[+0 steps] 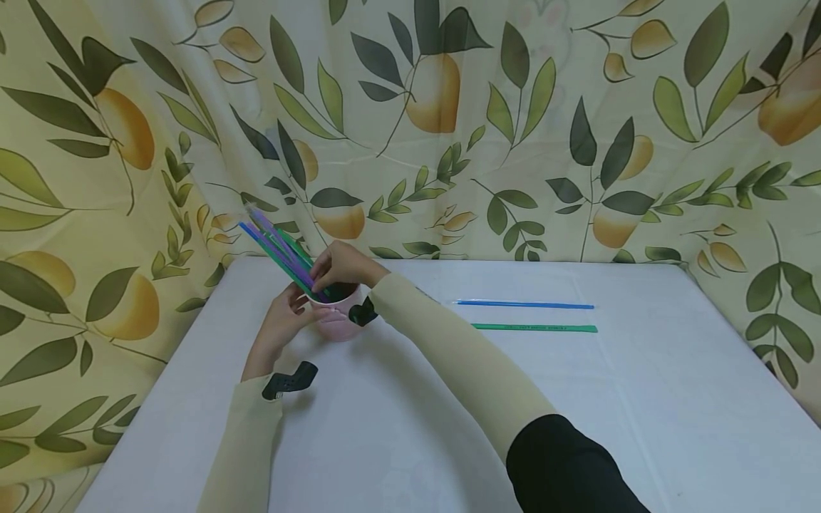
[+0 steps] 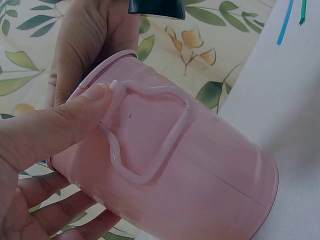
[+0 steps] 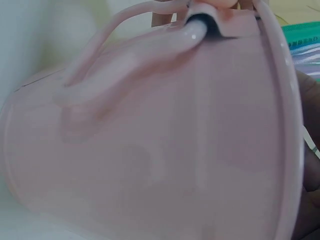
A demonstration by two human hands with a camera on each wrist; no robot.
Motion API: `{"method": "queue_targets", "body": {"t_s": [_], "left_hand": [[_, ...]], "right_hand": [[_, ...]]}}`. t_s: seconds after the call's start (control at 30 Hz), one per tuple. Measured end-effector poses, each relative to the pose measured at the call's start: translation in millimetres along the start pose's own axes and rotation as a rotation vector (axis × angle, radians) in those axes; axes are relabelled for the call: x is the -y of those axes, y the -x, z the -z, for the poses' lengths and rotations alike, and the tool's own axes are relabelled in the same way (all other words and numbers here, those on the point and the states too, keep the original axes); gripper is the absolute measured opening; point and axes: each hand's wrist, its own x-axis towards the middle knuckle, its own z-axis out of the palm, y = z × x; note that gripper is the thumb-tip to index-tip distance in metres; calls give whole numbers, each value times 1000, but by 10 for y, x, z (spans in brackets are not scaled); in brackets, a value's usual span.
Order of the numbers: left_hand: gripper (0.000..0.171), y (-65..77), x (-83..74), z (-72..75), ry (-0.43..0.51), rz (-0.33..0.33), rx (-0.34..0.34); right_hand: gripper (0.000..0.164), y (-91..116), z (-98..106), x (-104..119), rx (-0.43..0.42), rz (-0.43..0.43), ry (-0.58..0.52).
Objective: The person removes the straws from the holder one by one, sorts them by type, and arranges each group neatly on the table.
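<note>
A pink pail (image 1: 336, 328) stands on the white table. Several slim coloured sticks (image 1: 282, 249), green, purple and blue, lean out of its mouth toward the left. My left hand (image 1: 282, 322) grips the pail's left side; in the left wrist view its thumb (image 2: 80, 107) presses by the lug of the pail's wire handle (image 2: 165, 140). Over the rim, my right hand (image 1: 349, 265) pinches a green stick among the bunch with thumb and fingers. The right wrist view is mostly filled by the pail wall (image 3: 150, 160), with that hand partly hidden behind the rim.
Right of the pail, a blue stick (image 1: 526, 304) and a green stick (image 1: 539, 328) with printing lie side by side on the table (image 1: 673, 399). My right forearm crosses near their left ends. A leaf-and-fruit patterned curtain (image 1: 449, 178) hangs behind the table.
</note>
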Motion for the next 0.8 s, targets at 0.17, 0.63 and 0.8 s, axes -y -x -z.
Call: {"method": "queue_targets", "body": {"t_s": [0.17,0.63,0.8], "left_hand": [[79,-80,143,7,-17,1,-19],[75,125,-178,-27,-15,9,1],[76,115,-163,-20,-20,-1,3]], "right_hand": [[19,-2,-6,-13,-19,-19,-28],[21,31,-16,12,-95,-11,-87],[21,33,4,-7,-140,-25,-127]]}}
